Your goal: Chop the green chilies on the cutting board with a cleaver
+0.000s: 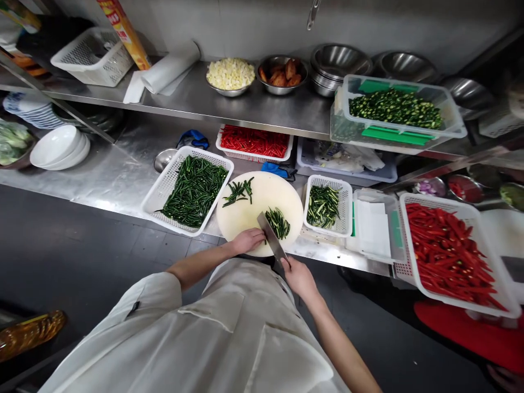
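Observation:
My right hand [299, 277] is closed around the handle of a cleaver [271, 234], whose blade lies across the front of a round white cutting board [233, 221]. On the board's near edge, my left hand [248, 240] has its fingers bent together beside the blade; what they press on is mostly hidden. Cut green peppers [278, 222] lie just right of the blade. A smaller group of green peppers [238, 191] rests at the board's upper left. Left of the board stands a white basket of whole green peppers [193, 191], and right of it a smaller basket of cut ones [323, 206].
Behind the board, under the shelf [196, 103], is a basket of red strips [254, 142]. A large basket of red peppers [450, 251] stands at the right. White bowls [59, 146] are stacked at the left.

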`<state>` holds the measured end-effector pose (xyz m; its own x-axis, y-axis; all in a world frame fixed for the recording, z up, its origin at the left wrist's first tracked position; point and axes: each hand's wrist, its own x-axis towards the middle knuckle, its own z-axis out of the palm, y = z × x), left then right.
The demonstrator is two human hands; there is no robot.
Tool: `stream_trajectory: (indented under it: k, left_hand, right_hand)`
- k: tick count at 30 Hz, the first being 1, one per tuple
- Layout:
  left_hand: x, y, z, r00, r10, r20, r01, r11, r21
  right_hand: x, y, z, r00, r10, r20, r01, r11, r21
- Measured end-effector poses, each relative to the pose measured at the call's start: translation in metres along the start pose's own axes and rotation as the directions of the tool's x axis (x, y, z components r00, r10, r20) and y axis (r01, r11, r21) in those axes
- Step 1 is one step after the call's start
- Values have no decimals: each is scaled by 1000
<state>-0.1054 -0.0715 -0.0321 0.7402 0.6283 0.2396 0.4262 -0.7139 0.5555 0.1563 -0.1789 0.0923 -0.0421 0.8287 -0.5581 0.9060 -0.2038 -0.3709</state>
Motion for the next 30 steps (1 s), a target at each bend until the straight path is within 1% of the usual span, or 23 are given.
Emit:
stream_trajectory:
  k: [3,5,9,12,13,14,15,16,17,18,19,20,21,22,23,25,28,30]
  left_hand:
    - [5,3,5,1000,22,20,-21,1000,-15]
    - [6,1,5,999,33,23,-32,999,-10]
    - [7,-1,1,998,52,39,-52,999,5]
    - [13,-6,-10,984,154,89,-153,988,-13]
    - [17,-11,-17,977,189,98,-188,982,-16]
    - [22,-17,-24,976,199,91,-200,980,-7]
    - [28,-26,-33,982,176,63,-177,984,19]
    - [34,-35,-42,993,116,12,-116,991,60]
    - [41,-45,-51,998,26,-60,-19,994,108]
    - [47,-55,-59,988,-74,-136,95,984,154]
    - [51,-65,-66,966,-160,-202,199,962,189]
    - [54,-73,-72,946,-219,-240,271,938,215]
    - [55,-80,-76,935,-249,-251,308,923,232]
    - [54,-84,-77,936,-256,-240,313,918,241]
    - [49,-86,-77,944,-249,-216,298,923,242]
    - [36,-80,-69,963,-210,-168,245,944,223]
    - [12,-54,-46,985,-134,-110,150,976,155]
    - [2,-33,-30,996,-73,-59,79,992,100]
  right_hand:
    - [-1,-2,-5,998,-50,24,50,999,-12]
    - [6,-5,-2,997,-71,30,71,997,10]
    - [35,-22,8,998,-30,-50,35,994,107]
    - [48,-30,12,993,-26,-114,51,971,231]
    - [47,-30,14,990,-19,-141,57,962,268]
    - [44,-27,15,986,-10,-166,60,953,298]
    - [39,-23,18,983,0,-184,60,945,320]
    - [33,-18,20,982,5,-189,59,941,332]
    - [26,-12,23,984,-2,-177,62,940,335]
    - [19,-5,25,989,-21,-149,70,942,329]
    - [12,1,27,993,-52,-108,84,945,316]
    - [7,7,28,994,-83,-65,99,949,300]
    - [2,12,28,994,-108,-24,110,953,283]
    - [-1,17,27,993,-121,9,114,957,267]
    - [-3,20,26,992,-119,32,107,962,251]
    - [-4,21,22,997,-72,39,63,975,214]
    - [-3,11,16,1000,14,8,-15,993,118]
    - [-3,1,11,999,33,4,-33,998,48]
